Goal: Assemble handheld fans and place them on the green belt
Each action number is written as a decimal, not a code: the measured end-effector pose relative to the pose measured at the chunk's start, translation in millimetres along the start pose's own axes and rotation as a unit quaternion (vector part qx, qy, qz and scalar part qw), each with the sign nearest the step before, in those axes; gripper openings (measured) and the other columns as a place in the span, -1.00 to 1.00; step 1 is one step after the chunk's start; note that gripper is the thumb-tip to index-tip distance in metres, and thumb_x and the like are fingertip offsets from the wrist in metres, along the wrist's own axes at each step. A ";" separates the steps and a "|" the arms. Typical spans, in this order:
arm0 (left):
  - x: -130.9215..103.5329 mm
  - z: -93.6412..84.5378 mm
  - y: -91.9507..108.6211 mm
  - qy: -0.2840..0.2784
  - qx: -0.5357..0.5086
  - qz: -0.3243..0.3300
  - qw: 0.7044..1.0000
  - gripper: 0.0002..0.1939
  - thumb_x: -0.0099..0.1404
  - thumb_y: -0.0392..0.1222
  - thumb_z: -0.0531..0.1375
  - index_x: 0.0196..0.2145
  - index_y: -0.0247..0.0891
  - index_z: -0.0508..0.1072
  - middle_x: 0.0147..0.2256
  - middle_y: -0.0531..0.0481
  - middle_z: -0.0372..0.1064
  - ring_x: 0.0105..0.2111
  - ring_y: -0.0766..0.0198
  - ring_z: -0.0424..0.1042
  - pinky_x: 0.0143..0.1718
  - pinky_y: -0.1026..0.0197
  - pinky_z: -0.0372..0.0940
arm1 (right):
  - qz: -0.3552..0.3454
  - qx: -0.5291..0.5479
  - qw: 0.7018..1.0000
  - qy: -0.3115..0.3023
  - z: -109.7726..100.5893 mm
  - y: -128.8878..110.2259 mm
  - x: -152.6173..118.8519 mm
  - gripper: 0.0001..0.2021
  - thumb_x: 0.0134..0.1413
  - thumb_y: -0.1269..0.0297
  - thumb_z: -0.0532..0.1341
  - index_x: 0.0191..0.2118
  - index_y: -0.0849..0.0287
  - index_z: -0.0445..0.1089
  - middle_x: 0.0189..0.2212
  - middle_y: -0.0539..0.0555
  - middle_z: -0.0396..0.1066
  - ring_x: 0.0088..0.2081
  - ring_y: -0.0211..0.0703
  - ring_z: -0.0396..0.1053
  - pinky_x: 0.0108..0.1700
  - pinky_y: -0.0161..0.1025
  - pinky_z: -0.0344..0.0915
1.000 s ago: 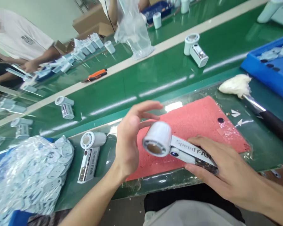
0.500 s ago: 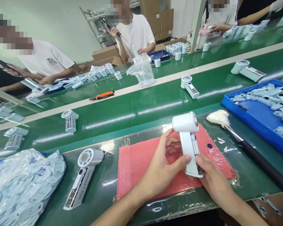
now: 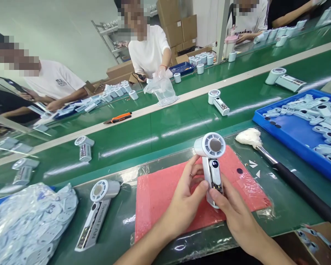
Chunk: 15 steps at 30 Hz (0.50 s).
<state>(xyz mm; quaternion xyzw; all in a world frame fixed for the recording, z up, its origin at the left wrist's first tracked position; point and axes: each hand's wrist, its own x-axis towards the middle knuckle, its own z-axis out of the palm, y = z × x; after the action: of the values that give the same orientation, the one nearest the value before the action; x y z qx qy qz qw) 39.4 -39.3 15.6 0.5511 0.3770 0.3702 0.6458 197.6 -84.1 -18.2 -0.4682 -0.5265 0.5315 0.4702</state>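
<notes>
A light-blue handheld fan [image 3: 213, 169] stands nearly upright above the red mat [image 3: 160, 195], its round grille facing me. A small display on its handle is lit, and circuit parts show lower down in the open front. My left hand [image 3: 189, 187] wraps the handle from the left, thumb against its side. From the right my right hand [image 3: 228, 198] grips the lower handle, thumb on the front near the exposed parts. Left of the mat lies a second handheld fan [image 3: 98, 213], its handle front open too.
On the left lies a plastic bag of light-blue parts [image 3: 33, 224]. To the right are a black-handled tool with a white wrapped head [image 3: 289, 176] and a blue tray [image 3: 289, 141] of parts. Beyond, more fans [image 3: 219, 103] sit on the green belt; co-workers sit across it.
Both hands have turned the fan so its grille and handle front face me, and the display now shows lit. Across the belt, a co-worker has lowered a tool and reached into a clear bag.
</notes>
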 end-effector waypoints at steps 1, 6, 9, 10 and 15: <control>-0.8 1.0 -1.0 0.005 0.005 0.003 1.000 -0.30 0.55 -0.04 0.20 0.51 -0.06 0.03 0.30 -0.18 0.34 0.26 0.04 0.39 0.37 -0.18 0.23 | -0.004 0.006 1.000 -0.001 -0.4 -1.3 0.3 -0.51 0.46 -0.12 0.14 0.35 -0.10 0.32 0.31 0.12 0.38 0.32 0.06 0.37 0.32 -0.01 0.41; 1.6 3.6 -3.3 0.014 0.001 -0.020 1.000 -0.24 0.56 0.11 0.19 0.54 -0.04 -0.04 0.34 -0.23 0.29 0.29 -0.01 0.37 0.41 -0.26 0.20 | 0.029 0.058 0.998 0.008 0.4 0.0 3.4 -0.49 0.45 -0.15 0.14 0.33 -0.03 0.37 0.24 0.17 0.45 0.25 0.10 0.44 0.23 -0.03 0.50; 6.0 5.1 -0.3 0.017 -0.051 -0.050 0.997 -0.29 0.53 0.18 0.20 0.49 -0.09 0.15 0.38 -0.22 0.27 0.37 -0.08 0.30 0.47 -0.27 0.12 | 0.029 0.037 0.999 0.015 2.0 4.8 5.6 -0.48 0.41 -0.13 0.22 0.34 -0.05 0.33 0.25 0.18 0.44 0.23 0.10 0.46 0.20 -0.02 0.52; 7.1 6.2 1.6 0.010 -0.066 -0.054 0.996 -0.32 0.52 0.18 0.22 0.44 -0.11 0.23 0.37 -0.22 0.29 0.37 -0.10 0.30 0.46 -0.26 0.15 | 0.017 0.028 0.999 0.018 2.3 5.7 5.8 -0.48 0.40 -0.11 0.24 0.34 -0.06 0.32 0.26 0.18 0.43 0.23 0.09 0.47 0.21 -0.01 0.51; 6.1 14.0 12.0 -0.027 -0.036 -0.020 0.999 -0.45 0.48 0.10 0.31 0.30 -0.10 0.35 0.26 -0.20 0.39 0.22 -0.04 0.45 0.31 -0.21 0.37 | -0.011 0.012 0.999 0.029 2.4 4.1 1.3 -0.44 0.44 -0.07 0.21 0.42 -0.02 0.25 0.33 0.25 0.37 0.30 0.16 0.42 0.29 0.08 0.46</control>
<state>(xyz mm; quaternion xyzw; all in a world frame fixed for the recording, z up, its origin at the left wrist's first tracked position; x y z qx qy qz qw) 53.9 -38.4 28.6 0.5296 0.3574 0.3553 0.6823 195.0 -83.2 -22.2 -0.4718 -0.5113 0.5185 0.4971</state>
